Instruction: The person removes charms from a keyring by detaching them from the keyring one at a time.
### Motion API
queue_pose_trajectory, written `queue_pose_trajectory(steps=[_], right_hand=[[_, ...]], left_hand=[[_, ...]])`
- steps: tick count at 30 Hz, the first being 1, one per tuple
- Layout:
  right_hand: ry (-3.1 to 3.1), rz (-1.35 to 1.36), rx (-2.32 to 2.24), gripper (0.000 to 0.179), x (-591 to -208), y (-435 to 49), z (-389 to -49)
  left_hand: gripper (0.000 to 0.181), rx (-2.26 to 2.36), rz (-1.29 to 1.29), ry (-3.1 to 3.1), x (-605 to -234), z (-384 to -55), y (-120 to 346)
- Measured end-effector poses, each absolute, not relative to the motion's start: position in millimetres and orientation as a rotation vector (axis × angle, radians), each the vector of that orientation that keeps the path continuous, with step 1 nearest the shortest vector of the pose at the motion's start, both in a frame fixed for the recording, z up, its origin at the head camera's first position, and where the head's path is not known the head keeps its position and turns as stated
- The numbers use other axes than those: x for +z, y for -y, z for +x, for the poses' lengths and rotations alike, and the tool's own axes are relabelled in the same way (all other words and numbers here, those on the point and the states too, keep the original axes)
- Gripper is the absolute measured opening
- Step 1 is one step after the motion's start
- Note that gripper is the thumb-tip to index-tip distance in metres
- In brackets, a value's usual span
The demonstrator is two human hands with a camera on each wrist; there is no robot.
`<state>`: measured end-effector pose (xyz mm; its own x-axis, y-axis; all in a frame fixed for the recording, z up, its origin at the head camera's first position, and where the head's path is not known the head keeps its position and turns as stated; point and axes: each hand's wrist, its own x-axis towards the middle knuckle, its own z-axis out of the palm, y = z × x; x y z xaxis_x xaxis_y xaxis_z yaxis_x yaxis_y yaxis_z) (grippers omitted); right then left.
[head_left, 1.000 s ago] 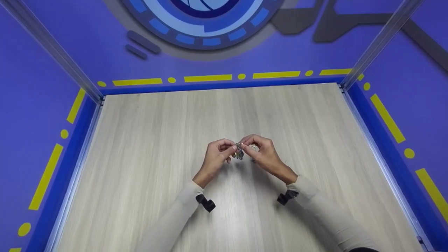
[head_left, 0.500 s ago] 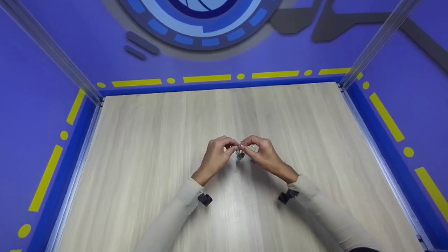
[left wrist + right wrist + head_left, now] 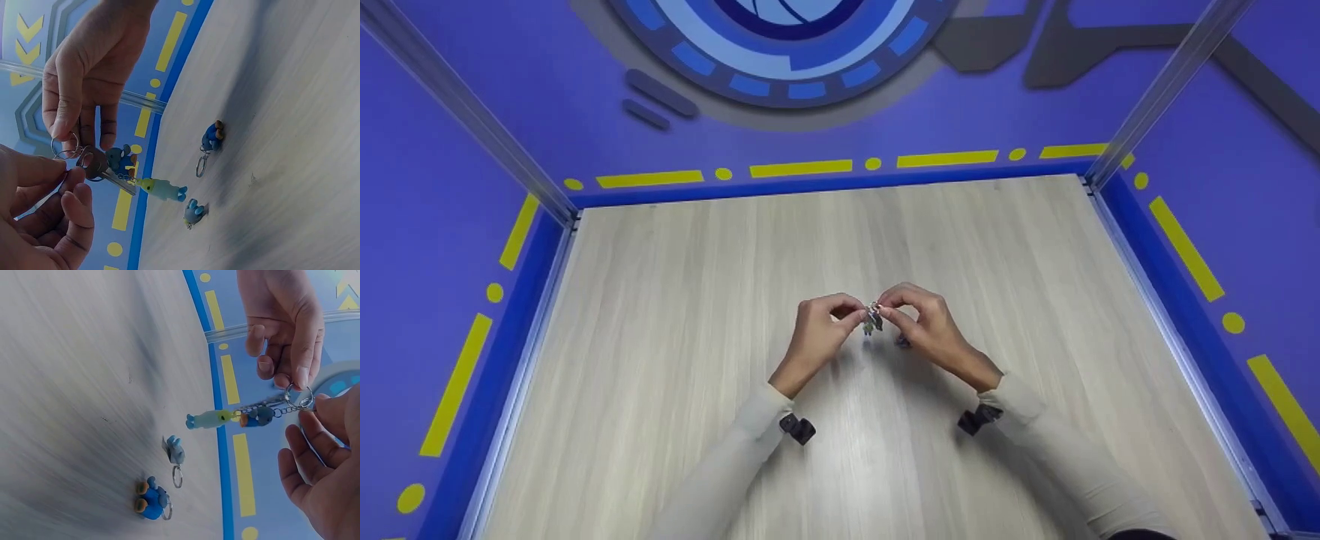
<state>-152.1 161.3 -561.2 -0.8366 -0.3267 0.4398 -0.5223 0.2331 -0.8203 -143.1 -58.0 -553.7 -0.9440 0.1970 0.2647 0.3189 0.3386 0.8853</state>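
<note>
In the head view my left hand [image 3: 819, 330] and right hand [image 3: 926, 326] meet over the table, raised above its surface. Between thumb and fingers, each pinches a metal key ring [image 3: 298, 395]; the rings are linked or overlap there. From them hang a key [image 3: 97, 163], a small blue-clad animal figure [image 3: 257, 417] on a chain, and a pale blue-green figure [image 3: 208, 419] with a yellowish head. I cannot tell which ring carries which piece.
Two more keychains lie on the wooden table [image 3: 697, 337]: a blue-clad figure [image 3: 212, 136] with its ring, and a grey-blue figure [image 3: 175, 451] with a ring. Blue panels [image 3: 840, 127] with yellow dashes wall the table at the back and sides.
My fingertips, touching half a second ago, are slightly apart, the left hand having shifted a little left. The hanging bunch has swung and spread. A dark blue figure shows under my right hand.
</note>
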Motion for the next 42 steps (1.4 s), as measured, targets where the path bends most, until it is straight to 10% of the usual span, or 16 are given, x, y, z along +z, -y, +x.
queue_pose_trajectory(steps=[42], right_hand=[[2.288, 0.732, 1.726, 0.007, -565.9, -161.1, -146.1]], left_hand=[[0.009, -2.389, -0.256, 2.187, -564.0, -137.0, 54.5]])
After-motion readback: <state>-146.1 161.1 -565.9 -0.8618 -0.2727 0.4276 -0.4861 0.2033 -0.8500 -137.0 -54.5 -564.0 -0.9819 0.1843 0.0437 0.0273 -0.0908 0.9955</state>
